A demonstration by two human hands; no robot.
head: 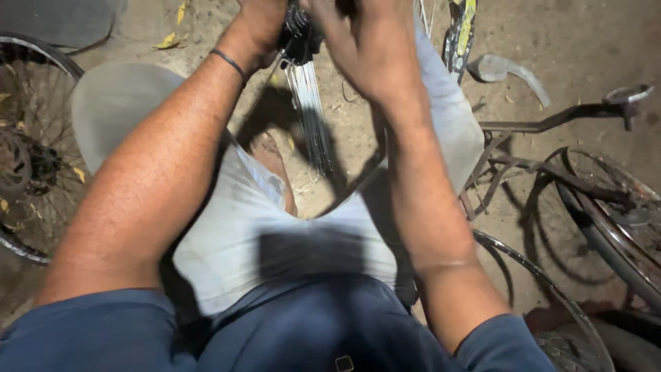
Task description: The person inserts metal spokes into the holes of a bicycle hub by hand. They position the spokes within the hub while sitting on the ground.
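Both my hands are raised at the top edge of the head view, over my knees. My left hand (260, 27), with a thin black band on its wrist, grips a dark hub-like part (297, 41). A bundle of thin silver spokes (311, 117) hangs down from that part. My right hand (365, 41) is closed on the same dark part from the right side; its fingertips are cut off by the frame. I am crouched in light grey trousers (261, 234) and a dark blue shirt.
A spoked bicycle wheel (27, 151) lies at the left. At the right sit a rusty bicycle frame (551, 124), a tyred wheel (606, 207) and a bare rim (537, 275). A curved pale mudguard piece (509, 72) rests on the dirt ground.
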